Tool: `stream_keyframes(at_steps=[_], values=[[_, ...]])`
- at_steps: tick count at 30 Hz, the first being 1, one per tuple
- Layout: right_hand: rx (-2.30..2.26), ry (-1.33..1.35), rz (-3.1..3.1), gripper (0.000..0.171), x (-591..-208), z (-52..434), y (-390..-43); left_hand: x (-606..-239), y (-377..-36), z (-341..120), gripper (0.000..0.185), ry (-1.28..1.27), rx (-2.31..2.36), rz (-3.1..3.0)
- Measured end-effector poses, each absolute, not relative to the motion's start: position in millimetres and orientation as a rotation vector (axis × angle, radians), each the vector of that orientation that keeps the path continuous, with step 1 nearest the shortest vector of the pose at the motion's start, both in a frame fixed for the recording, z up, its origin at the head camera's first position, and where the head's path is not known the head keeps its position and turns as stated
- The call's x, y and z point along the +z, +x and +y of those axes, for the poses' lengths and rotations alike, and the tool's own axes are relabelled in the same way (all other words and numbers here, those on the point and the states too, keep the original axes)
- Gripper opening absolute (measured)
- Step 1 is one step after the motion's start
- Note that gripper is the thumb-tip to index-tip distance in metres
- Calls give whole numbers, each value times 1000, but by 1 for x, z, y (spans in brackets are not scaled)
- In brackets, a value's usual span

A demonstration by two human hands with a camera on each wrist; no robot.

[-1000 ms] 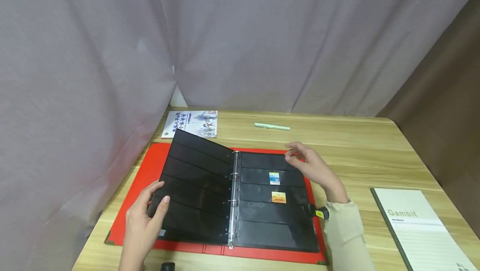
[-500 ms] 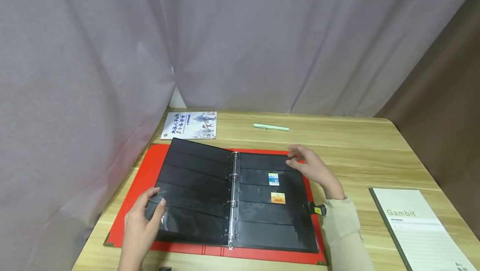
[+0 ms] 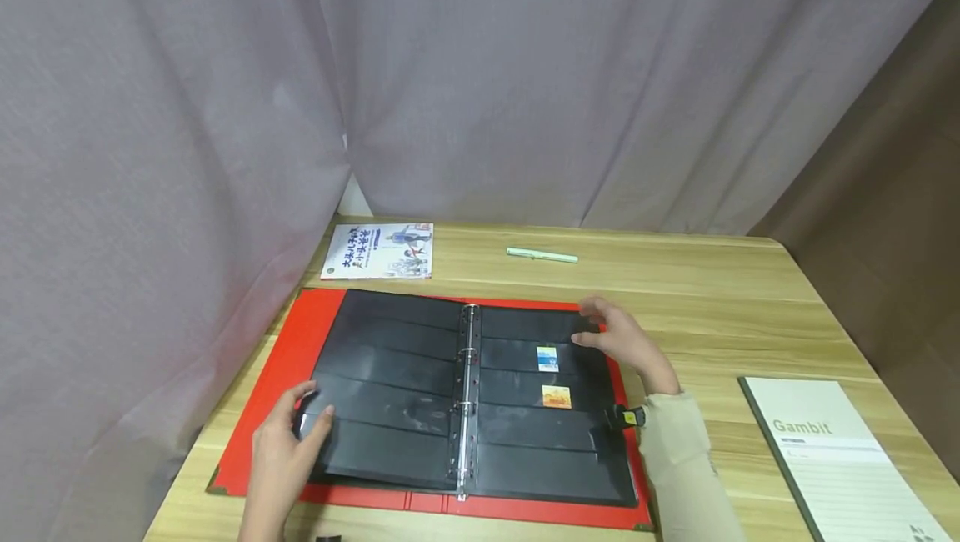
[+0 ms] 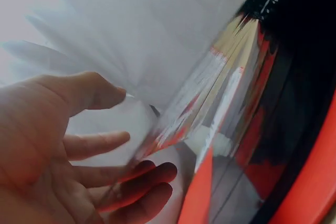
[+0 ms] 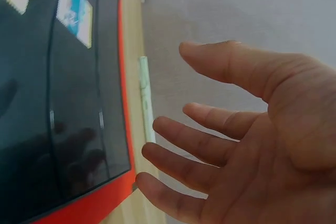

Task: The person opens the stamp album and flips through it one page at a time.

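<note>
A red ring binder (image 3: 262,392) lies open on the wooden table, its black pocket pages spread either side of the metal rings (image 3: 467,392). My left hand (image 3: 303,413) touches the outer edge of the left page (image 3: 382,383); the fingers are straight and the thumb lies on top. In the left wrist view this left hand (image 4: 142,129) is spread under the glossy sheet's edge. My right hand (image 3: 592,325) hovers open over the upper right corner of the right page (image 3: 540,450), holding nothing. Two small stamps (image 3: 548,358) (image 3: 557,396) sit in the right page's pockets. The right wrist view shows my right hand (image 5: 168,98) spread beside the binder's red edge (image 5: 123,77).
A pale green pen (image 3: 542,255) lies behind the binder, and a printed booklet (image 3: 380,251) sits at the back left. A white "Gambit" notebook (image 3: 840,459) lies at the right front. Grey curtains close off the back and left sides.
My left hand has lowered the left black page from a raised tilt until it lies nearly flat. My right hand stayed near the upper right corner, shifting slightly.
</note>
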State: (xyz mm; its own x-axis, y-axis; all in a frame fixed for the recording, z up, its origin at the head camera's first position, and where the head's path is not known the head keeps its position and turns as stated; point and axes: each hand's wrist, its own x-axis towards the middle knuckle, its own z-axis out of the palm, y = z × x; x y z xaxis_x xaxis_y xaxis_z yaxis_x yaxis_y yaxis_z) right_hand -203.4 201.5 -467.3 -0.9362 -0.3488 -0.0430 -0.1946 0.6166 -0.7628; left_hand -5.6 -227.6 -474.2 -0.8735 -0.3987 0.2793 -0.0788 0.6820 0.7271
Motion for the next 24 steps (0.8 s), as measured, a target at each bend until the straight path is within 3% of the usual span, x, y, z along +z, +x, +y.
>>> stream_keyframes(at_steps=[11,17,24], values=[[-1020,-443,2643,90,-482,199,-207,-482,-9,-235,53,444,-1154,-2655],[-1029,-411,2605,95,-487,198,-208,-483,-12,-233,62,471,-1182,-2707],[-995,-398,2621,97,-489,194,-207,-488,-13,-232,59,471,-1133,-2723]])
